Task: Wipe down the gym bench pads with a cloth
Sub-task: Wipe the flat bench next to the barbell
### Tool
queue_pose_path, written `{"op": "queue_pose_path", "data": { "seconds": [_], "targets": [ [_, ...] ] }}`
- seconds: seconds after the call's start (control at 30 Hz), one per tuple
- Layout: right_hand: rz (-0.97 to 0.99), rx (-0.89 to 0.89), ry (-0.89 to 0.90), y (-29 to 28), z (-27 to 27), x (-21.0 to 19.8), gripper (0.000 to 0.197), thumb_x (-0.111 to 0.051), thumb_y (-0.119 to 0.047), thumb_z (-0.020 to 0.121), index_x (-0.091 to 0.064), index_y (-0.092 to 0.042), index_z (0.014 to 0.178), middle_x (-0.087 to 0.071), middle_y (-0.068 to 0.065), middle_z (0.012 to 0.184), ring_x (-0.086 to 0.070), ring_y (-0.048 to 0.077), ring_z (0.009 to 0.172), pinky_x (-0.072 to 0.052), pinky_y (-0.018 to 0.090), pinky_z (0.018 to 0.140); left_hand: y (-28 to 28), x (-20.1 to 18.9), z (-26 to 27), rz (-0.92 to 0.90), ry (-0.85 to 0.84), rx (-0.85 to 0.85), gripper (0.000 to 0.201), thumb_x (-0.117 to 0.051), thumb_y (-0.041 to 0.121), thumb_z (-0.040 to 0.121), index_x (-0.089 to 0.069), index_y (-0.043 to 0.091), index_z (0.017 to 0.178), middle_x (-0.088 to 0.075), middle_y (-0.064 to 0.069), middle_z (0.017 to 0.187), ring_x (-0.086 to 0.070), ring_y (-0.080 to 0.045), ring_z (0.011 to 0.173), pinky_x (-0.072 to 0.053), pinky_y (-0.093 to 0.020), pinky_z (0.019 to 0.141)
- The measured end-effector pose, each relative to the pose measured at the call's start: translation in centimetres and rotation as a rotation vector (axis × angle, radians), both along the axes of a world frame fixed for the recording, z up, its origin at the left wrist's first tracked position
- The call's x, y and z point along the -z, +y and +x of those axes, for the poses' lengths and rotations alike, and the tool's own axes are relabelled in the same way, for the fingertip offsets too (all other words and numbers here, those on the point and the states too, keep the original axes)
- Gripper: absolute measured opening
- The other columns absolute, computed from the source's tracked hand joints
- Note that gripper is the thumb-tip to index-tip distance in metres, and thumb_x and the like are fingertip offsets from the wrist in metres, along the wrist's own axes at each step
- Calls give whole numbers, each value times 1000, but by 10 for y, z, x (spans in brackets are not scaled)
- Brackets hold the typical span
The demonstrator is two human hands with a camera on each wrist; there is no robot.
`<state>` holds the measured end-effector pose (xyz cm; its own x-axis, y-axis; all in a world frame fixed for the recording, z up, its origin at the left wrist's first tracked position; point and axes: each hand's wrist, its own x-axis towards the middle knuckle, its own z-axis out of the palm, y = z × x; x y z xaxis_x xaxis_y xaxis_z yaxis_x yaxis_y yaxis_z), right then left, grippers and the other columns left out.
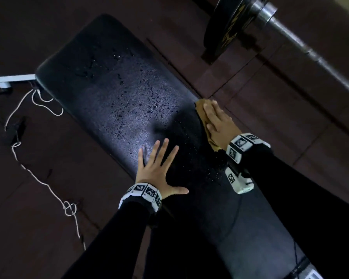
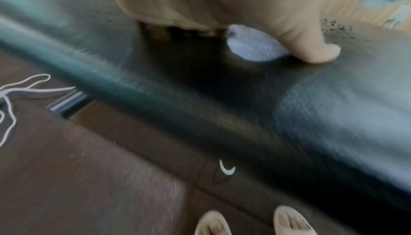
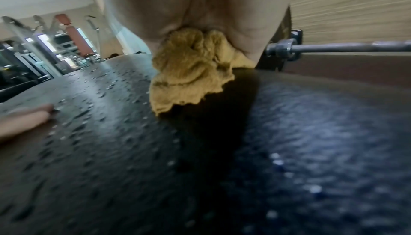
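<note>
while left hand (image 1: 159, 170) lies flat, fingers spread, on wet bench pad (image 1: 117, 93), right hand (image 1: 220, 121) presses mustard cloth (image 1: 201, 106) at pad edge, fingers straight.

We can't read any text here. The weight plate (image 1: 228, 27) by the barbell (image 1: 302, 45) has yellow lettering, but it's seen edge-on and too blurred to make out. The wristbands (image 1: 143, 195) carry black-and-white square code markers, no letters or nos. The crescent mark on the floor (image 2: 227, 168) in the left wrist view isn't a readable sign.
</note>
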<state>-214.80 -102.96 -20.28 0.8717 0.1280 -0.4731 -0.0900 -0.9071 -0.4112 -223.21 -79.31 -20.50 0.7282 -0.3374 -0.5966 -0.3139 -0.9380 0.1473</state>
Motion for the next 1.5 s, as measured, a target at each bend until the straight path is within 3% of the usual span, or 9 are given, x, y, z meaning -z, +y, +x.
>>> {"op": "queue_pose_path", "data": {
  "seconds": [0.13, 0.33, 0.43, 0.53, 0.83, 1.07, 1.17, 1.3, 1.5],
  "targets": [
    [-171, -180, -82, 24, -33, 4, 60, -36, -25, 97, -6, -33, 149, 6, 3, 158, 3, 35, 144, -10, 56, 112, 7, -5, -18, 62, 19, -120, 120, -10, 103, 49, 37, 37, 138, 46, 3, 146, 42, -22, 134, 28, -53, 106],
    [-120, -244, -83, 7, -156, -6, 55, -34, -32, 90, -28, -28, 145, -26, 8, 151, -23, 37, 138, -27, 54, 105, 4, -2, -13, 84, 139, -127, 121, -9, 103, 42, 51, 38, 124, 56, 1, 136, 53, -24, 124, 34, -56, 99],
    [-148, -107, -45, -27, -181, -8, 60, -38, -25, 90, -21, -26, 148, -18, 9, 152, -15, 34, 139, -26, 58, 104, 5, -2, -10, 101, 174, -119, 121, -9, 103, 40, 54, 38, 120, 58, 0, 134, 55, -25, 122, 35, -58, 97],
    [-133, 137, 32, -46, -166, -2, 63, -39, -16, 97, 0, -33, 144, 9, -2, 154, 7, 26, 143, -11, 56, 115, 4, -2, -9, 108, 202, -117, 121, -8, 103, 39, 55, 37, 119, 59, 0, 133, 56, -26, 120, 37, -58, 94],
    [-115, 157, -94, 21, -55, 7, 56, -34, -26, 99, -10, -36, 148, 2, 0, 159, 2, 28, 145, -3, 50, 114, 4, -3, -8, 129, 234, -114, 121, -11, 103, 40, 57, 37, 116, 60, 0, 131, 57, -25, 119, 36, -59, 94],
    [-76, -131, -176, 25, -133, 4, 56, -50, -26, 90, -34, -29, 143, -27, 5, 153, -23, 31, 140, -27, 54, 107, 2, -4, -6, 140, 256, -124, 122, -12, 103, 38, 58, 38, 113, 61, 0, 130, 59, -25, 117, 37, -59, 93],
    [-115, -20, -78, -11, -163, 3, 73, -63, -16, 84, -24, -28, 145, -17, 4, 154, -14, 28, 141, -24, 55, 109, 2, -2, -6, 133, 263, -117, 122, -11, 104, 38, 58, 37, 114, 61, -1, 130, 58, -26, 117, 39, -58, 91],
    [-102, 193, -24, -42, -143, 6, 64, -40, -13, 96, -2, -38, 142, 6, -4, 154, 3, 28, 144, -11, 56, 114, 3, 0, -8, 132, 249, -115, 122, -9, 104, 38, 57, 38, 115, 61, -1, 130, 59, -26, 117, 41, -58, 89],
    [-96, 172, -67, -12, -76, 11, 56, -29, -23, 100, -3, -40, 147, 7, -6, 158, 5, 25, 145, 0, 47, 115, 4, 1, -10, 128, 193, -110, 121, -4, 104, 37, 56, 37, 117, 60, -1, 131, 58, -25, 118, 41, -57, 90]
  ]
}}
